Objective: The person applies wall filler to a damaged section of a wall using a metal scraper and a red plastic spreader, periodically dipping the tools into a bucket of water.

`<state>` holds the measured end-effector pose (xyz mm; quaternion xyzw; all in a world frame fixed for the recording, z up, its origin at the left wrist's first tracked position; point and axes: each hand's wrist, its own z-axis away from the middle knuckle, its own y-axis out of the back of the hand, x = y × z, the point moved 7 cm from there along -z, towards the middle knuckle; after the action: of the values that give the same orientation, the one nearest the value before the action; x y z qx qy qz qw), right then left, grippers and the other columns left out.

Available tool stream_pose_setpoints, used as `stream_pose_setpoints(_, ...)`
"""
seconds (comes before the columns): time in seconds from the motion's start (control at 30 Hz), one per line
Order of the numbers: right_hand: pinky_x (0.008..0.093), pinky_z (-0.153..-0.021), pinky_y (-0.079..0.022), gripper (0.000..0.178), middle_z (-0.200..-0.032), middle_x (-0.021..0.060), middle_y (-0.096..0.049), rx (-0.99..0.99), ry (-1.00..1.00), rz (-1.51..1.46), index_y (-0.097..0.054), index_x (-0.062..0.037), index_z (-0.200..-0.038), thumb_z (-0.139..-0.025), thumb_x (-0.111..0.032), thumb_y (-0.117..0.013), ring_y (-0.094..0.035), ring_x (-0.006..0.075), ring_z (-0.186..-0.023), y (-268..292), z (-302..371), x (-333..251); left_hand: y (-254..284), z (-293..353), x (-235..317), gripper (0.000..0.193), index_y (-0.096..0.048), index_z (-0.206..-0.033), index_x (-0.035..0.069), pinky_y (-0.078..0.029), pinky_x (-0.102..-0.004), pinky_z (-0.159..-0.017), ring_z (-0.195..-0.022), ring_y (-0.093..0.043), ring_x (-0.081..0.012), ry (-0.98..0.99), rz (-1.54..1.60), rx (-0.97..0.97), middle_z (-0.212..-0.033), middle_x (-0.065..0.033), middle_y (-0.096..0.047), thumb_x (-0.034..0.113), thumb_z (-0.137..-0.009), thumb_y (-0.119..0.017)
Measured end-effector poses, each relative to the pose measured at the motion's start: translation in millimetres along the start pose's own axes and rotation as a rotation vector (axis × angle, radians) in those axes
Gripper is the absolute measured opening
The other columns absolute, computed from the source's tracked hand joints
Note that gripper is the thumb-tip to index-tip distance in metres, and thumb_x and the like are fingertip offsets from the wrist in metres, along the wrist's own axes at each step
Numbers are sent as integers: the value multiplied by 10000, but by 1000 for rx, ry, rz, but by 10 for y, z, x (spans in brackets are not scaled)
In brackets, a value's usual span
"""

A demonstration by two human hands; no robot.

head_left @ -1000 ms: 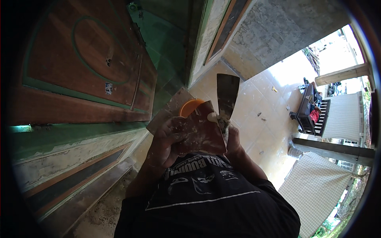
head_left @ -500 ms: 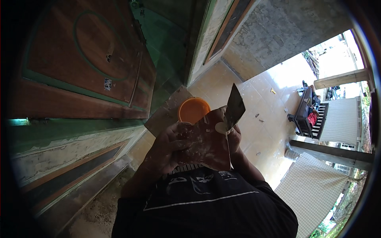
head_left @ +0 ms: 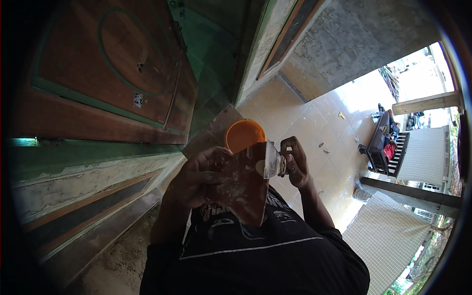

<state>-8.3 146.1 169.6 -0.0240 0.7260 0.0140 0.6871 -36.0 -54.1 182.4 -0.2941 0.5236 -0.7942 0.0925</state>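
My left hand (head_left: 196,179) is closed on the left side of a reddish-brown flat board (head_left: 236,184) smeared with pale marks, held in front of my chest. A light dab of paste (head_left: 260,168) lies near the board's right edge. My right hand (head_left: 296,164) pinches the handle of a putty knife (head_left: 272,158), some fingers curled above it. The knife's pale, broad blade is at the board's right edge, close to the dab. Just beyond the board stands an orange bucket (head_left: 246,121), its near rim partly hidden by the board.
A flat, worn slab (head_left: 209,135) lies by the bucket. To the left is a brown door (head_left: 118,59) with green trim. A plastered wall (head_left: 354,44) rises at far right. A dark bench (head_left: 386,145) holding cloths stands right, on the tiled floor (head_left: 319,118).
The board has shifted left and tilted. The putty knife has swung from sticking up to lying across the board's right edge, and my right hand has come out from behind the board.
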Motion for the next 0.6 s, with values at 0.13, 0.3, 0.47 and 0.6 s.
stream_pose_setpoints(0.13, 264, -467, -396, 313, -639, 94, -545, -81, -28, 257, -465, 6, -961, -929, -303, -425, -518, 153, -489, 147, 33, -48, 76, 79, 160, 450, -403, -1171, -26, -561, -265, -684, -897, -610, -178, -20, -28, 44, -1015, -132, -538, -59, -751, -562)
stream_pose_setpoints(0.3, 289, -502, -422, 182, -627, 103, -571, 37, -266, 364, -498, -6, -931, -926, -171, -423, -552, 185, -528, 247, 63, 45, 246, 164, 380, 393, -442, -1140, -21, -494, -227, -469, -677, -613, -161, -264, -213, 215, -909, -127, -568, -58, -756, -522)
stream_pose_setpoints(0.47, 281, -510, -437, 148, -707, 110, -586, 135, -141, 209, -504, 8, -950, -901, -129, -483, -562, 172, -558, 178, 89, 20, 317, 148, 392, 399, -439, -1148, -20, -472, -238, -460, -666, -602, -159, -376, -218, 263, -934, -132, -574, -37, -764, -543)
stream_pose_setpoints(0.6, 290, -554, -482, 208, -863, 135, -605, 195, 113, 583, -535, -11, -978, -789, -9, -622, -605, 184, -667, 43, 102, -338, 326, 198, 491, 381, -440, -1152, -24, -544, -289, -682, -848, -611, -181, -634, -335, 489, -985, -130, -575, -28, -787, -549)
